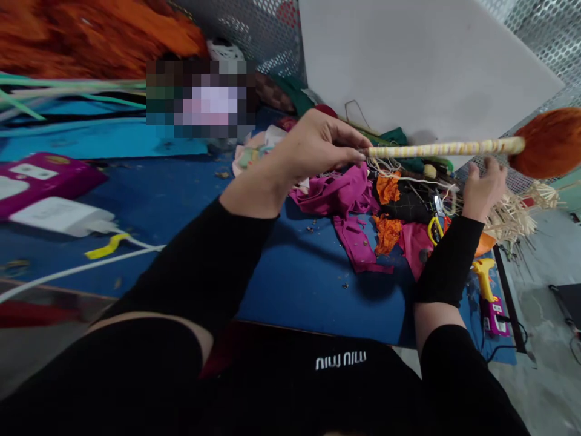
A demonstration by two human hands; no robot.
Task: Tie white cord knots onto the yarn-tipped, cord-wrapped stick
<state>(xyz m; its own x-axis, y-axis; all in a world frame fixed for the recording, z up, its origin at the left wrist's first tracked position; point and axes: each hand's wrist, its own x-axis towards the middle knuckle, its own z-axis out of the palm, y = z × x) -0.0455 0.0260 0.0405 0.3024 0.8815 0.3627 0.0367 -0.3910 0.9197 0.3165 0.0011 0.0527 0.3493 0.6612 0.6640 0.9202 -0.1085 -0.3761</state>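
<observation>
On your black top, the white lettering reads "miu miu". The white charger has marks too faint to read. Your wrapped stick is pale yellow with whitish bands, and it is held level above the blue table; its orange fluffy head is cut by the right edge. Your left hand pinches the other end. Your right hand is partly open, just under the stick; I cannot tell if it touches. Squares blur one patch at upper left.

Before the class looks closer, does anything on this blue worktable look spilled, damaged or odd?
Only untidiness: dark crumbs litter the blue tabletop, and ragged magenta cloth scraps lie crumpled beside orange ones; nothing looks broken.
</observation>
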